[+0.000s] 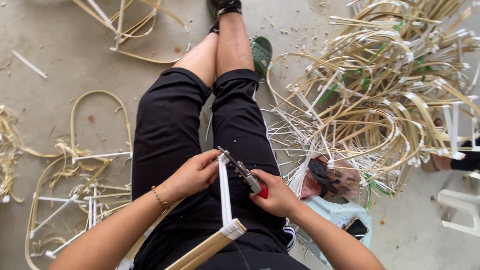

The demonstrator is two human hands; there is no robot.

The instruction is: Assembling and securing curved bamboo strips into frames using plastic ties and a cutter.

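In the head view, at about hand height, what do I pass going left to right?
Bent cane frames on the floor → left hand → white strip → red-handled cutters → right hand → pale green stool → a white seat's edge.

phone [356, 227] | dark screen, possibly off | on pale stool [336, 210], lower right

This was a handcraft workshop for cane or bamboo frames, worked on a bare concrete floor [75, 65]. A large heap of bent cane hoops bound with white strips [395, 85] filled the far right, finished looped frames [75, 165] lay at the left, and shavings [295, 30] littered the far ground.
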